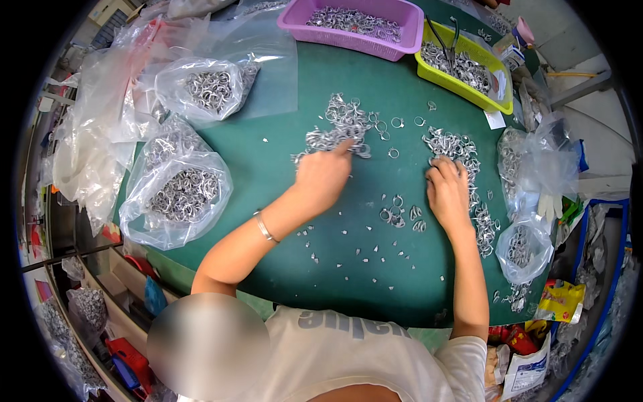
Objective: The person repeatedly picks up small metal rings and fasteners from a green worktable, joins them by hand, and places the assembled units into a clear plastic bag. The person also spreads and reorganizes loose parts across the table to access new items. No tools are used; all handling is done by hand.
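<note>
Small silver-grey metal rings lie in heaps on a green table mat. My left hand (325, 175), with a bracelet (266, 228) at its wrist, reaches into the near edge of the middle heap of rings (345, 119). Its index finger is stretched out onto the rings; the other fingers are mostly hidden beneath the hand. My right hand (447, 191) rests at the left side of the long right-hand heap of rings (483, 228), fingers bent and slightly apart, tips on the rings. I see nothing held in either hand. A few loose rings (393, 153) lie between the heaps.
Clear bags of rings (182, 194) stand at the left, another bag (519, 248) at the right. A purple basket (402, 47) and a yellow-green basket (462, 90) with pliers (453, 50) sit at the back. Tiny metal bits (358, 252) are scattered near me.
</note>
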Action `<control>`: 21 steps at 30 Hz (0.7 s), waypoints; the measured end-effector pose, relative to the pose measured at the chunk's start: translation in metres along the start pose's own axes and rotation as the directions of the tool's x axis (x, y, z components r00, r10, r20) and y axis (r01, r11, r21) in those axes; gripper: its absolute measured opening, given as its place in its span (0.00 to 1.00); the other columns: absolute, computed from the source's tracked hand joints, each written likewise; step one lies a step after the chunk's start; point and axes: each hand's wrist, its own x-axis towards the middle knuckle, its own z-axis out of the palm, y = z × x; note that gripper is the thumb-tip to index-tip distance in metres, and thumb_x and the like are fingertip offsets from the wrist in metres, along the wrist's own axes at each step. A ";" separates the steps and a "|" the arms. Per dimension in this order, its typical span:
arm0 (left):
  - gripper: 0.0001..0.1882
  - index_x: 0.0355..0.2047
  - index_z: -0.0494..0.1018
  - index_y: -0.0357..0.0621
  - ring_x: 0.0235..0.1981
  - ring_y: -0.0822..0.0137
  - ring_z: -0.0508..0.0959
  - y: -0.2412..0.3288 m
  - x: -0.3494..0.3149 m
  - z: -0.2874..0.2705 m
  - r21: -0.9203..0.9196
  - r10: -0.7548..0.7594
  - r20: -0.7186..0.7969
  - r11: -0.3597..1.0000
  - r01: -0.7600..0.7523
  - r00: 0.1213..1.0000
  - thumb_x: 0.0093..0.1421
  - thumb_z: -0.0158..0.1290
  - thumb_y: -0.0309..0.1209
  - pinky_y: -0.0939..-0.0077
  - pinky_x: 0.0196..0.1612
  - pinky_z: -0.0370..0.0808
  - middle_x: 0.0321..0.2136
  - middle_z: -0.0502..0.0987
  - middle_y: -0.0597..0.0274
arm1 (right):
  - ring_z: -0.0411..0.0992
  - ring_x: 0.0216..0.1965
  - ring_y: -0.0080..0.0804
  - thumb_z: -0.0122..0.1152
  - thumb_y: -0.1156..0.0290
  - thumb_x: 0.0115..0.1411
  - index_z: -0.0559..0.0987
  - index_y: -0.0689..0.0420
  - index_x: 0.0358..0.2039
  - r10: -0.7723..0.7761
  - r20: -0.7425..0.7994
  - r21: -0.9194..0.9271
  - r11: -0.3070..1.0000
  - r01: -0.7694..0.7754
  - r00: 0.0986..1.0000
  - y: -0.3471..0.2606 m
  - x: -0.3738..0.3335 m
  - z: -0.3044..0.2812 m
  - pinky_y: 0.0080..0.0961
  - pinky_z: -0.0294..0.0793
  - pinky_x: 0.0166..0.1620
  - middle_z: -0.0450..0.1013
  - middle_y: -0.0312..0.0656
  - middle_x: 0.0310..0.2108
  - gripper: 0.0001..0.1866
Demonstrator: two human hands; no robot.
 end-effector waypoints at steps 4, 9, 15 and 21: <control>0.08 0.27 0.74 0.33 0.26 0.53 0.79 -0.028 -0.014 -0.004 0.029 -0.141 -0.062 0.989 0.143 0.988 0.44 0.49 0.19 0.62 0.29 0.76 0.50 0.71 0.61 | 0.66 0.47 0.41 0.61 0.78 0.45 0.75 0.60 0.29 0.161 0.154 0.005 0.987 -0.163 0.975 0.007 -0.008 -0.027 0.41 0.59 0.54 0.70 0.46 0.36 0.08; 0.07 0.27 0.74 0.34 0.27 0.50 0.79 -0.052 -0.014 -0.013 -0.003 -0.243 -0.210 0.969 0.248 0.947 0.45 0.49 0.19 0.60 0.31 0.77 0.49 0.71 0.54 | 0.65 0.48 0.44 0.64 0.74 0.46 0.75 0.61 0.37 0.193 -0.051 0.272 0.947 -0.172 0.980 0.002 0.039 -0.018 0.35 0.64 0.51 0.71 0.46 0.39 0.16; 0.12 0.34 0.72 0.40 0.21 0.52 0.77 -0.001 -0.029 -0.010 -0.230 -0.072 -0.110 0.972 0.045 0.991 0.46 0.50 0.18 0.61 0.24 0.75 0.41 0.69 0.55 | 0.61 0.54 0.45 0.65 0.70 0.47 0.71 0.58 0.47 -0.035 -0.047 0.378 0.924 0.050 0.998 -0.024 0.087 0.038 0.36 0.62 0.55 0.65 0.46 0.51 0.25; 0.09 0.33 0.73 0.45 0.21 0.53 0.76 -0.016 -0.048 0.005 -0.133 -0.088 0.001 0.987 0.087 0.996 0.51 0.50 0.20 0.62 0.23 0.73 0.39 0.69 0.62 | 0.65 0.50 0.43 0.66 0.77 0.44 0.75 0.61 0.34 -0.168 0.175 0.488 0.871 0.063 0.970 -0.024 0.057 0.021 0.33 0.66 0.51 0.70 0.44 0.44 0.14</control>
